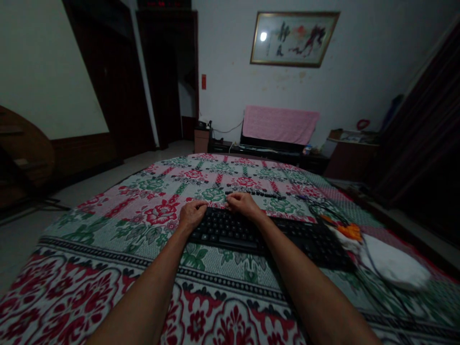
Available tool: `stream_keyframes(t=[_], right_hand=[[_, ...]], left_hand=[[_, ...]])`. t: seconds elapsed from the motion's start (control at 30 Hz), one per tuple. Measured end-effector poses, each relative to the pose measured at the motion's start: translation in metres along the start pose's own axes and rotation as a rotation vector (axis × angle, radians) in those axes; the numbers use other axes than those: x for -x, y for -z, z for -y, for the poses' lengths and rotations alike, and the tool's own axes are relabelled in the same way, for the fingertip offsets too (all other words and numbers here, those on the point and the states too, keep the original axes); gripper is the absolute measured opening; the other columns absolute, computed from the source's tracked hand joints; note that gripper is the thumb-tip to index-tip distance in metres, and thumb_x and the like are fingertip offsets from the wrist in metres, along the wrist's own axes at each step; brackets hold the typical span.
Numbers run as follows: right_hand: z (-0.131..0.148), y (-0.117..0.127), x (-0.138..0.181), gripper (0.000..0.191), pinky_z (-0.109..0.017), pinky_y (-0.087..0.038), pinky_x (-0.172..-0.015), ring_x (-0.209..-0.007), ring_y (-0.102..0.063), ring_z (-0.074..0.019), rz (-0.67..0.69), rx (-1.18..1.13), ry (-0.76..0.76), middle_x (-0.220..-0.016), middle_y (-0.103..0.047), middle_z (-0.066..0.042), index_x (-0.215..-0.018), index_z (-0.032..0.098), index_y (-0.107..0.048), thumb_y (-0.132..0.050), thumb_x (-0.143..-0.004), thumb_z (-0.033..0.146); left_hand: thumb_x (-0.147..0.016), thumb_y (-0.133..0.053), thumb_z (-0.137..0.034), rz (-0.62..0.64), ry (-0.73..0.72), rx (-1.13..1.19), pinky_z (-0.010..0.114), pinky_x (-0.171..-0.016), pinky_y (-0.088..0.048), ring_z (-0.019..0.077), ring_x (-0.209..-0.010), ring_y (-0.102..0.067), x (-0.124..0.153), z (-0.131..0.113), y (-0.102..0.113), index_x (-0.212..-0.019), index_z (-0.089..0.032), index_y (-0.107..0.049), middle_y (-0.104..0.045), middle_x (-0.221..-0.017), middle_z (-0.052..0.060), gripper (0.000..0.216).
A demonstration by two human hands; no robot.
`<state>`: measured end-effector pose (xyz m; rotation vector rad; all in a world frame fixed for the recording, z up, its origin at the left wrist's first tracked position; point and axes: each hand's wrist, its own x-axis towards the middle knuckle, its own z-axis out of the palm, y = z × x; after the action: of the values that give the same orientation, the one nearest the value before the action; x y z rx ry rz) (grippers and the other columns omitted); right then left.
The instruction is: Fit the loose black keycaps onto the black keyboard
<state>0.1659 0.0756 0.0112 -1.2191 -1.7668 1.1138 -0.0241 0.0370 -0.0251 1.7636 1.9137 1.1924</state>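
A black computer keyboard (230,230) lies on the patterned cloth in front of me, its keys facing up. My left hand (193,213) is closed at the keyboard's far left corner, with the fingers curled against its edge. Just beyond the far edge, my right hand (242,203) is held in a pinch. Whatever sits between those fingertips is too small and dark to make out. A row of small black pieces (264,194), which look like keycaps, stretches behind my right hand. My right forearm hides part of the keyboard's middle.
A flowered cloth (151,235) covers the table. At the right are a white bundle (395,263), an orange item (349,232) and loose dark cables (330,209). Across the room, a pink towel (280,124) hangs over a dark screen.
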Motion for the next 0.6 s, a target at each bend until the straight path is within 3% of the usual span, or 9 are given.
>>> stream_keyframes(t=[0.17,0.33,0.47,0.6], right_hand=[[0.005,0.000,0.002,0.024,-0.017,-0.040,-0.059,-0.067,-0.056,-0.0105,0.005,0.371,0.204,-0.072,-0.066,0.001,-0.079,0.016,-0.068,-0.049,-0.071,0.028],[0.010,-0.003,0.006,0.023,-0.018,-0.038,-0.058,-0.062,-0.055,-0.0103,0.104,0.555,0.267,-0.069,-0.065,0.001,-0.080,0.016,-0.069,-0.050,-0.068,0.021],[0.013,-0.004,0.006,0.024,-0.018,-0.036,-0.060,-0.066,-0.055,-0.0109,0.110,0.664,0.321,-0.074,-0.066,0.000,-0.084,0.017,-0.068,-0.051,-0.068,0.018],[0.017,-0.002,0.008,0.022,-0.019,-0.032,-0.060,-0.064,-0.053,-0.0112,0.123,0.783,0.408,-0.068,-0.064,0.000,-0.075,0.018,-0.069,-0.047,-0.070,0.016]], left_hand=[[-0.071,-0.050,-0.031,-0.001,0.003,0.002,0.024,-0.084,-0.043,0.0144,-0.091,-0.059,0.000,0.000,0.000,-0.086,-0.026,-0.068,-0.068,-0.092,-0.002,0.024],[-0.070,-0.050,-0.030,-0.007,0.003,0.012,0.023,-0.085,-0.043,0.0136,-0.091,-0.059,0.000,0.001,-0.001,-0.085,-0.025,-0.068,-0.068,-0.093,-0.002,0.024],[-0.070,-0.050,-0.030,-0.012,0.006,0.007,0.024,-0.083,-0.044,0.0144,-0.090,-0.060,0.000,0.001,-0.001,-0.085,-0.024,-0.068,-0.068,-0.093,-0.001,0.025],[-0.071,-0.050,-0.030,-0.013,-0.002,-0.004,0.025,-0.084,-0.044,0.0153,-0.091,-0.060,0.001,-0.001,0.000,-0.086,-0.025,-0.068,-0.068,-0.093,-0.001,0.024]])
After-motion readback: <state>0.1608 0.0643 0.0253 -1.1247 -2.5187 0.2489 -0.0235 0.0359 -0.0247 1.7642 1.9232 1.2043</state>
